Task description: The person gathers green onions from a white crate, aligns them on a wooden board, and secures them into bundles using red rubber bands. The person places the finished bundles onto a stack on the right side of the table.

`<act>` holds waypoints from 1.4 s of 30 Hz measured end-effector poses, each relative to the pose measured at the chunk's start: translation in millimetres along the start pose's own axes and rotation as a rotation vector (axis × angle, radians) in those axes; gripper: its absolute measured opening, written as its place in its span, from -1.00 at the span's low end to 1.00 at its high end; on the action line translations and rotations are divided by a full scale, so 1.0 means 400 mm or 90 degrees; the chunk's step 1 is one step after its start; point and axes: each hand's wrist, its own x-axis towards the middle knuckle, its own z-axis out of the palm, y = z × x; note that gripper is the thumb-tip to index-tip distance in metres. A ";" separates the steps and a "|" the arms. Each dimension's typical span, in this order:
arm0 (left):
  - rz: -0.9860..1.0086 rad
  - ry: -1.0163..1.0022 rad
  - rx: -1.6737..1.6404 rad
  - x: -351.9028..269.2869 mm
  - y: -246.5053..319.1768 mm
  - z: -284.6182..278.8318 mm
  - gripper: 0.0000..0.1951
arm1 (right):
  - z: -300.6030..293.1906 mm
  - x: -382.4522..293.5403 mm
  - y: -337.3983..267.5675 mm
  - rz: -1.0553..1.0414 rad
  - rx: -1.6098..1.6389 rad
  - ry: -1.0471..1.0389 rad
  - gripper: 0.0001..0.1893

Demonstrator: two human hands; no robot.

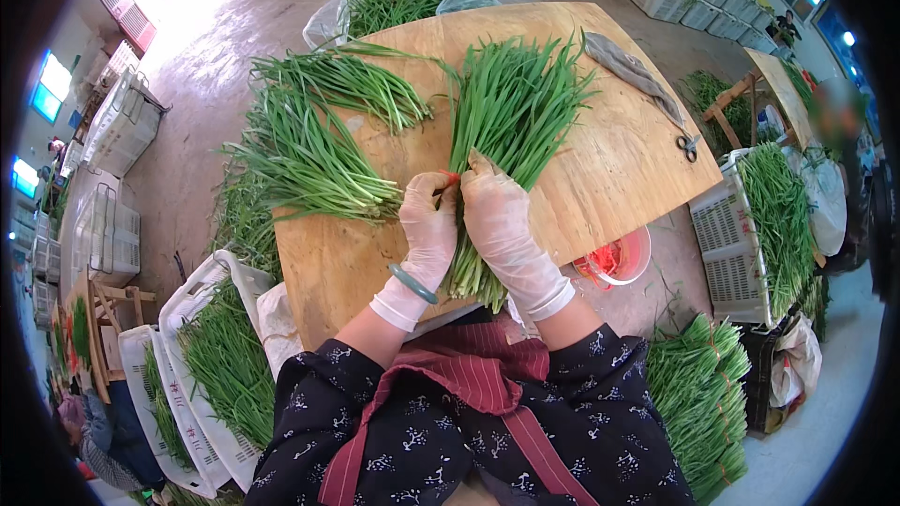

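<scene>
A large bunch of green garlic chives (517,102) lies on the plywood table (605,190), its pale cut ends towards me. My left hand (430,221), in a whitish glove with a bangle at the wrist, pinches a red tie (450,177) at the bunch's left side. My right hand (496,214), gloved too, rests on top of the stems with its fingertips close to the tie. How far the tie goes round the bunch is hidden. Two looser piles of chives, an upper one (351,88) and a lower one (316,161), lie at the left on the table.
Scissors (688,144) and a grey cloth (633,74) lie at the table's right. A bucket of red ties (619,256) stands below the near right edge. Crates of chives flank me, left (228,358) and right (731,246); tied bundles (699,400) are stacked lower right. Other people are farther off.
</scene>
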 end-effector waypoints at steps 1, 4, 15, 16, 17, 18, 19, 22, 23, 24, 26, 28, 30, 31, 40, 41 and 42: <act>0.024 -0.003 0.005 -0.001 0.007 -0.001 -0.90 | 0.002 -0.002 0.002 0.002 0.008 0.008 -0.87; 0.056 -0.023 0.063 -0.004 0.024 -0.007 -0.91 | 0.008 -0.011 0.013 0.011 0.034 0.023 -0.87; -0.161 -0.086 -0.113 0.006 0.074 -0.034 -0.82 | -0.019 -0.011 0.017 0.027 0.149 -0.003 -0.87; -0.184 -0.078 -0.136 0.008 0.067 -0.032 -0.83 | -0.016 -0.014 0.016 0.022 0.162 0.010 -0.88; -0.210 -0.078 -0.163 0.009 0.055 -0.028 -0.84 | -0.014 -0.016 0.019 0.020 0.154 0.001 -0.88; -0.197 -0.061 -0.138 0.007 0.049 -0.029 -0.85 | -0.010 -0.014 0.015 0.019 0.114 -0.018 -0.88; -0.188 -0.056 -0.119 0.003 0.050 -0.023 -0.86 | -0.012 -0.015 0.018 0.001 0.108 0.007 -0.89; -0.219 -0.050 -0.173 0.008 0.055 -0.018 -0.91 | -0.013 -0.017 0.022 -0.015 0.098 0.040 -0.88; -0.227 -0.054 -0.179 0.010 0.051 -0.017 -0.91 | -0.015 -0.013 0.022 -0.026 0.084 0.054 -0.89; -0.205 -0.057 -0.153 0.008 0.041 -0.016 -0.92 | -0.017 -0.013 0.023 -0.036 0.070 0.064 -0.89; -0.162 -0.039 -0.173 0.007 0.029 -0.016 -0.93 | -0.030 -0.009 0.013 -0.032 0.033 0.081 -0.85; -0.092 -0.030 -0.122 0.009 0.046 -0.019 -0.94 | -0.066 -0.006 -0.008 -0.001 -0.016 0.094 -0.77; 0.009 -0.028 0.002 0.009 0.083 -0.032 -0.93 | -0.076 -0.022 -0.025 0.119 0.090 0.029 -0.67; 0.101 -0.026 0.061 0.014 0.097 -0.036 -0.92 | -0.083 -0.032 -0.032 0.179 0.142 -0.004 -0.61; 0.336 -0.052 0.224 -0.003 0.129 -0.032 -0.89 | 0.002 -0.083 0.013 0.296 0.404 0.123 -0.71; 0.334 -0.061 0.225 -0.002 0.130 -0.030 -0.89 | 0.012 -0.089 0.021 0.304 0.431 0.142 -0.73; 0.316 -0.076 0.224 -0.003 0.132 -0.026 -0.89 | 0.018 -0.094 0.026 0.312 0.458 0.161 -0.76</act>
